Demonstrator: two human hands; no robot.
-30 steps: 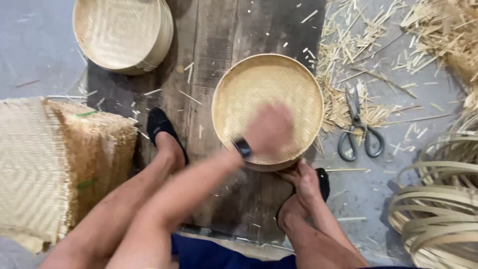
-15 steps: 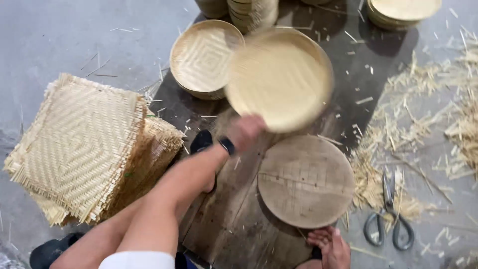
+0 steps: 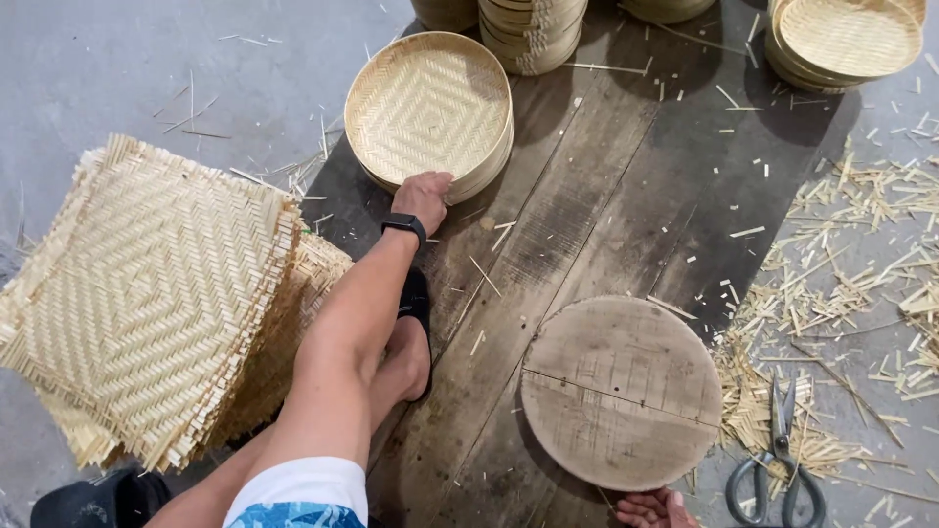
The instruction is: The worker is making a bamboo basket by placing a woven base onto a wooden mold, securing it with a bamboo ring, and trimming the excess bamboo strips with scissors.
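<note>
- My left hand [image 3: 424, 198] grips the near rim of the round woven tray [image 3: 428, 110].
- The tray sits far behind the round wooden block [image 3: 620, 391].
- My right hand [image 3: 657, 509] touches the block's near edge; I cannot tell its grip.

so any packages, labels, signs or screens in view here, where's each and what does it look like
Smartwatch: on the left wrist, just behind the left hand at the rim of the round woven tray; small dark rectangular screen on a black band, nothing readable.
No packages, labels or signs are visible.
</note>
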